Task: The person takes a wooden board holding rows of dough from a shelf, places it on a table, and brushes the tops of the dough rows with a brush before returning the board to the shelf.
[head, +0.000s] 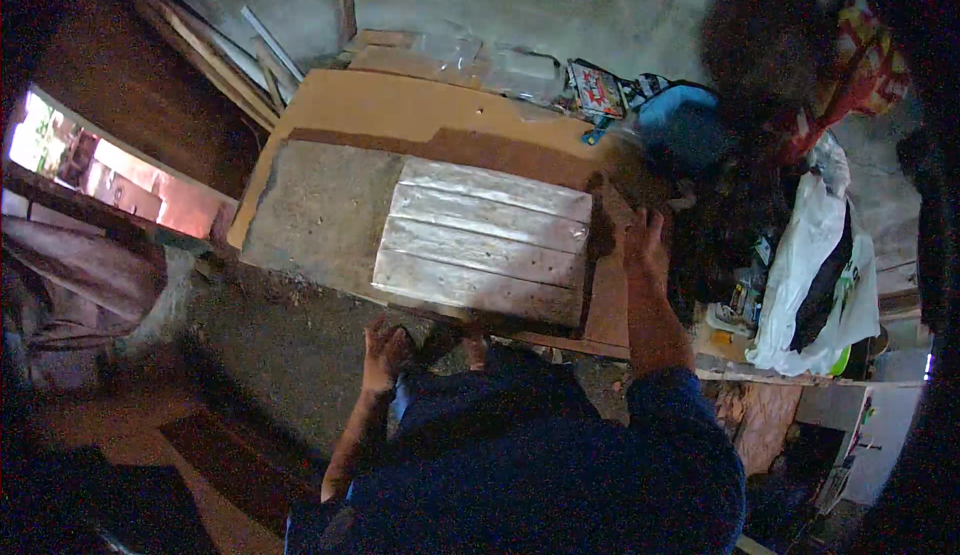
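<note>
A board of several pale wooden slats [484,236] lies on the worktop, its top face bright in the light. Under and around it are a grey slab [322,206] and a large sheet of brown cardboard [360,101]. My left hand [386,348] is near my body, below the worktop's front edge, with its fingers curled; whether it holds anything is too dark to see. My right hand [646,236] rests at the right end of the worktop, a little right of the slatted board and apart from it. Its fingertips reach into shadow, so its grip is unclear.
Clear plastic packaging [525,71], a printed packet [598,93] and a blue item [679,108] lie along the back. A white plastic bag [799,270] stands at the right, with a red bag [862,89] above. Long wooden strips [217,59] lean at the back left.
</note>
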Available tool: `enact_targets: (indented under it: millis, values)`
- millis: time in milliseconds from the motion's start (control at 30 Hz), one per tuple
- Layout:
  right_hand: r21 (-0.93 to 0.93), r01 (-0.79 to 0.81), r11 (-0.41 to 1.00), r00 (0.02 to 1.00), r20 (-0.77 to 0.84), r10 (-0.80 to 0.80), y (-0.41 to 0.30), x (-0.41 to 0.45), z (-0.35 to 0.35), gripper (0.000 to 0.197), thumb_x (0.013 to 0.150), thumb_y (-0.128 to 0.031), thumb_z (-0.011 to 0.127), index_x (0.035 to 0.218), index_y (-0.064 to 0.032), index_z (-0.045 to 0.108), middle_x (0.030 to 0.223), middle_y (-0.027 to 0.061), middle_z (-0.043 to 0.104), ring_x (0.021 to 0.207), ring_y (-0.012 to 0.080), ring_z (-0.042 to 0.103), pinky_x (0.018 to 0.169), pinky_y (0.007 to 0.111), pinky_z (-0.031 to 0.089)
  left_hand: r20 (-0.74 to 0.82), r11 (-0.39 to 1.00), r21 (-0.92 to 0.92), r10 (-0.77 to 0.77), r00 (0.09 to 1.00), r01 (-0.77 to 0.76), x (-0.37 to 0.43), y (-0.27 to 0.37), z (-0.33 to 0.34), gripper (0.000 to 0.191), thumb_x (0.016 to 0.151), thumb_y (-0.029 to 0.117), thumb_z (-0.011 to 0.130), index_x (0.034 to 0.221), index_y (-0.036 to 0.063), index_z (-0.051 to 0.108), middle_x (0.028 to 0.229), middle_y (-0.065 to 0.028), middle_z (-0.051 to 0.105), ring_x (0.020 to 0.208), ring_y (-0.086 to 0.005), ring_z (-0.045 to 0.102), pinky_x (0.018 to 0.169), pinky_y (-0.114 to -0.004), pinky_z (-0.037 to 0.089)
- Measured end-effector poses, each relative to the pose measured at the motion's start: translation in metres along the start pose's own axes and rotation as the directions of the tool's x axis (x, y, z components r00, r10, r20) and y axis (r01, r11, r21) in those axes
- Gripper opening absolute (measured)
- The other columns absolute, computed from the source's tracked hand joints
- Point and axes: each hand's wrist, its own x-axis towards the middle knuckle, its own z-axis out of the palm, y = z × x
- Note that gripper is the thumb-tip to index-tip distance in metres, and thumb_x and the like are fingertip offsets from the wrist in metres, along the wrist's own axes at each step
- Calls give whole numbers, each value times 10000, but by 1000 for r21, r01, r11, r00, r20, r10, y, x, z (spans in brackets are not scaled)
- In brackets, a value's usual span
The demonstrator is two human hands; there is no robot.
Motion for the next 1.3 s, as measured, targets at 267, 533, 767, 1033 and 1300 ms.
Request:
enact_targets:
  millis: [267,533,767,1033,1300]
  values:
    - [-521,17,853,946,286,155,-15,-24,-36,423,940,-291,505,1286,-51,468,1214,123,540,1025,255,544,867,395,430,227,917,376,47,973,-132,14,-29,-15,366,894,211,571,1244,112,526,1258,-152,439,1147,-263,476,878,-360,477]
    - [-490,763,-421,435,872,-226,2,-77,-96,319,944,-213,498,1196,-19,523,1233,173,508,1100,279,505,936,397,405,393,617,613,304,868,-493,26,-20,22,478,820,252,673,1235,82,506,1292,-90,478,1122,-253,488,899,-379,440]
    - [-660,714,234,694,713,-104,-51,-194,-23,583,803,-279,633,1285,-19,434,1328,192,418,1213,370,398,1015,470,328,281,75,908,622,731,-412,10,37,55,600,756,314,714,1232,44,468,1203,-131,519,1062,-343,489,950,-470,372]
    - [-506,861,-55,504,862,-44,-61,-249,21,830,707,-473,702,1333,-27,389,1346,196,394,1233,396,369,1044,511,272,570,-224,822,346,746,-524,45,110,93,869,631,506,744,1354,161,406,1427,-122,307,1350,-378,226,996,-665,220]
    - [-526,846,-86,529,848,25,-55,-251,14,848,681,-515,713,1296,-11,418,1288,199,420,1196,404,378,1018,498,310,624,-346,768,212,752,-539,59,116,95,957,554,604,744,1345,182,412,1378,-107,346,1266,-387,312,1017,-597,228]
